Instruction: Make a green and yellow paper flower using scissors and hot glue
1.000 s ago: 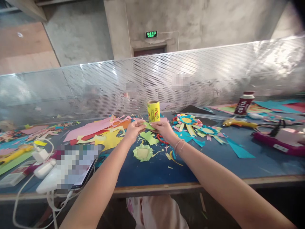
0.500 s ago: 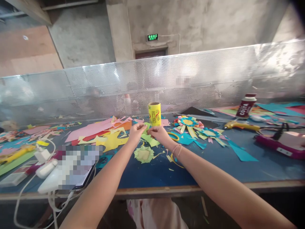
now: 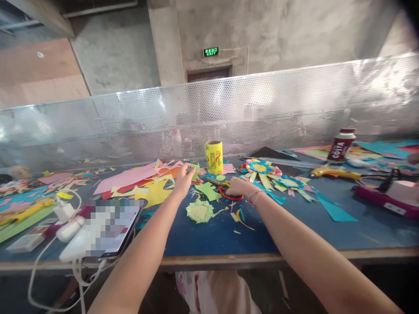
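Note:
My left hand [image 3: 185, 177] is closed in a pinch on a small piece of green paper [image 3: 196, 172]. A pair of scissors [image 3: 230, 196] with red and yellow handles is in my right hand [image 3: 240, 187], whose fingers are closed at the handles. The blades point left, toward the green paper. Between my hands lie a larger green paper scrap [image 3: 209, 192] and a small light green disc [image 3: 221, 177]. Nearer the table's front is a pleated green paper rosette [image 3: 199, 212] with a pale centre.
Behind my hands stands a yellow printed roll [image 3: 214, 158]. Finished-looking colourful rosettes [image 3: 259, 168] lie to the right, with a yellow glue gun [image 3: 334, 172] and a COSTA bottle [image 3: 341, 146] beyond. Left are a phone [image 3: 122, 231], white cables and paper scraps [image 3: 152, 192]. A perforated metal screen [image 3: 278, 104] borders the back.
My right hand has left the pinch beside my left hand and moved right, taking hold of the scissors. My left hand has shifted slightly left and keeps the green paper.

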A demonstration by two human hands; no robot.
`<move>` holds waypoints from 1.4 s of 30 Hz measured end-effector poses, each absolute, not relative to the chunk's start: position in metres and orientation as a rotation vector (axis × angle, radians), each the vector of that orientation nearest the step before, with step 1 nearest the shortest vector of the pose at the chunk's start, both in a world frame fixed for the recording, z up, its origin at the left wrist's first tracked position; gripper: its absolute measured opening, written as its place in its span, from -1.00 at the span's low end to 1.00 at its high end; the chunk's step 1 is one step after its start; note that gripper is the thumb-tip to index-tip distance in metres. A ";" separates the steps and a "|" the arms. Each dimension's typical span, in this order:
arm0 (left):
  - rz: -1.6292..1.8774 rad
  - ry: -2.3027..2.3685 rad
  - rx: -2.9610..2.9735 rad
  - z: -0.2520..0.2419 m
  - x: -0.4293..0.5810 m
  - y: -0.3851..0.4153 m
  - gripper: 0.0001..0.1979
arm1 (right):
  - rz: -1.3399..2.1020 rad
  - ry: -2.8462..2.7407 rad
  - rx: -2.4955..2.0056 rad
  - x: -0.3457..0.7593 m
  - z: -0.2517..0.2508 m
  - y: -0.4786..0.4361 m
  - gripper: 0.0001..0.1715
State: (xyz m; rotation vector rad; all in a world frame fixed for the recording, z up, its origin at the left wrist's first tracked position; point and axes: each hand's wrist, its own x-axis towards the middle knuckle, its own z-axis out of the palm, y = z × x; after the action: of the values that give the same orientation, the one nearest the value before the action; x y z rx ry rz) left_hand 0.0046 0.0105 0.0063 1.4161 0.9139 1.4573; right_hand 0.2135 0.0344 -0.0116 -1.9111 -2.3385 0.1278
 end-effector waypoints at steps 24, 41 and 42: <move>1.480 1.103 1.604 0.001 -0.007 0.020 -0.71 | 0.825 -2.054 -1.173 0.188 0.002 0.014 -0.54; 1.452 1.112 1.650 0.005 -0.003 0.015 -0.69 | 1.022 -2.045 -1.168 0.181 0.002 0.008 -0.47; 1.453 1.104 1.645 0.006 -0.002 0.014 -0.70 | 1.032 -2.033 -1.170 0.181 0.002 0.007 -0.47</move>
State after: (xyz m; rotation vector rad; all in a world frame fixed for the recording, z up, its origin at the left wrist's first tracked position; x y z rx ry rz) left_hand -0.0025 0.0141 0.0055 1.6445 1.1042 1.4532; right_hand 0.1812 0.0071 0.0019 -1.1700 -2.0334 1.0323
